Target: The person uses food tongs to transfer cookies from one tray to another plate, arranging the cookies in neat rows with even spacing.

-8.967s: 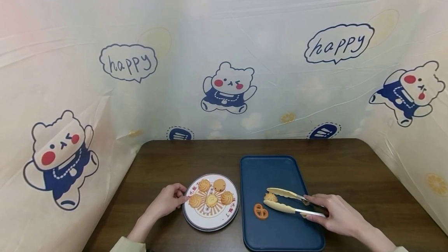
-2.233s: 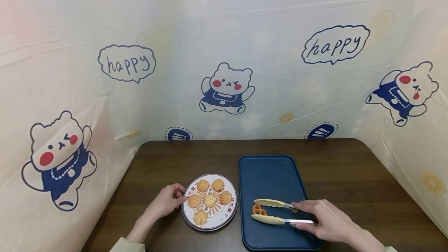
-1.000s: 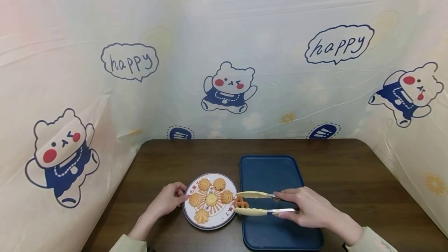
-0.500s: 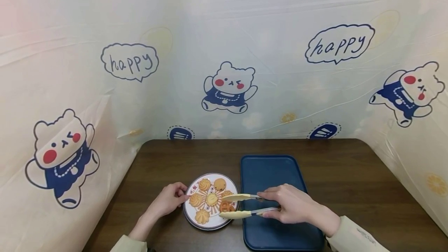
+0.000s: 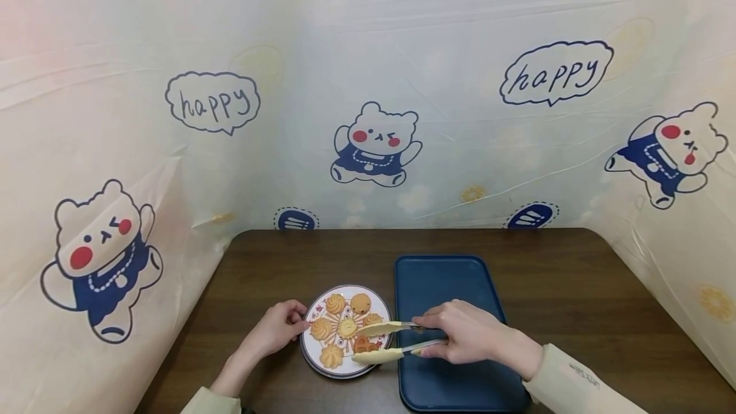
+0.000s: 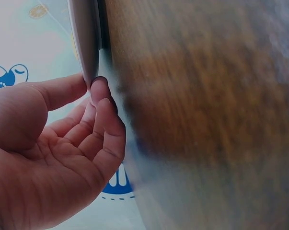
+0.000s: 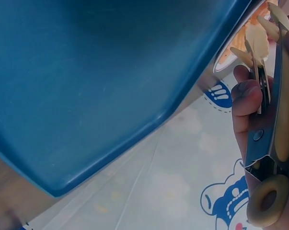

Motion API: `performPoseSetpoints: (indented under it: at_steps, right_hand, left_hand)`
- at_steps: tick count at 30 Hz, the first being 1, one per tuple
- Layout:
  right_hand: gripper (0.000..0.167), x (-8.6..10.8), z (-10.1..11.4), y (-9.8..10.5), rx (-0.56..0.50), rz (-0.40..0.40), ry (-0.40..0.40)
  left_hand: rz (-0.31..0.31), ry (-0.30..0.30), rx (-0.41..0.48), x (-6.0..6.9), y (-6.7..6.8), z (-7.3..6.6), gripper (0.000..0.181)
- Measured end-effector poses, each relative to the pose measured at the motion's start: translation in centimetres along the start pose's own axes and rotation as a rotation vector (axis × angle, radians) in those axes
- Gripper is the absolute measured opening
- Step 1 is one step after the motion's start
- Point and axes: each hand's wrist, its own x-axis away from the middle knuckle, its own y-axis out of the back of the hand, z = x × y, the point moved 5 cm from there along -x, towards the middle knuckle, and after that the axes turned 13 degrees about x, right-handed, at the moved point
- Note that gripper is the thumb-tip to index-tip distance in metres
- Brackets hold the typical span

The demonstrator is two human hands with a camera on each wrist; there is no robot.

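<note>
In the head view my left hand (image 5: 278, 328) pinches the left rim of a white printed plate (image 5: 312, 345); the left wrist view shows thumb and fingertips at the plate's edge (image 6: 84, 43). My right hand (image 5: 468, 335) grips metal tongs with cream tips (image 5: 376, 356), reaching leftward over the plate. Between the tips is a brown pretzel (image 5: 363, 345), partly hidden; whether it touches the plate I cannot tell. Several swirled cookies (image 5: 321, 329) and a round cookie (image 5: 361, 303) lie there too, one partly behind the upper tip. In the right wrist view the tongs' ring end (image 7: 269, 201) points down.
A dark blue rectangular tray (image 5: 443, 280) lies right of the plate, beneath the right hand and tongs. Both rest on a brown wooden table (image 5: 552, 273). A printed cloth (image 5: 460, 145) with cartoon bears hangs around the table's back and sides.
Earlier the tongs moved a swirled cookie from tray to plate. Then the right hand carried the pretzel leftward from the tray to over the plate. The left hand stays at the rim.
</note>
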Motion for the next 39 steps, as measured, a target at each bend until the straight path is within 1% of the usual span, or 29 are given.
performPoseSetpoints:
  at_steps: [8, 15, 23, 27, 35, 39]
  right_hand:
    - [0.05, -0.5, 0.4, 0.4, 0.0, 0.023, 0.014]
    - [0.05, -0.9, 0.6, 0.6, 0.031, 0.017, 0.039]
    - [0.051, -1.1, 0.5, 0.5, 0.023, 0.047, 0.017]
    - [0.051, -1.0, 0.5, 0.7, 0.019, 0.048, 0.009]
    - [0.052, -0.8, 0.4, 1.0, 0.023, 0.035, -0.008]
    - [0.057, -0.5, 0.2, 1.2, 0.04, -0.016, -0.027]
  left_hand:
    - [0.007, 0.006, 0.007, 0.0, 0.0, 0.1, 0.019]
    - [0.009, 0.015, 0.01, 0.0, 0.1, 0.0, 0.018]
    - [0.009, 0.016, 0.008, 0.1, 0.1, -0.1, 0.018]
    - [0.009, 0.013, 0.009, 0.1, 0.1, -0.1, 0.018]
    - [0.008, 0.016, 0.003, 0.0, 0.1, -0.2, 0.019]
    - [0.011, 0.014, 0.004, 0.0, 0.1, -0.1, 0.019]
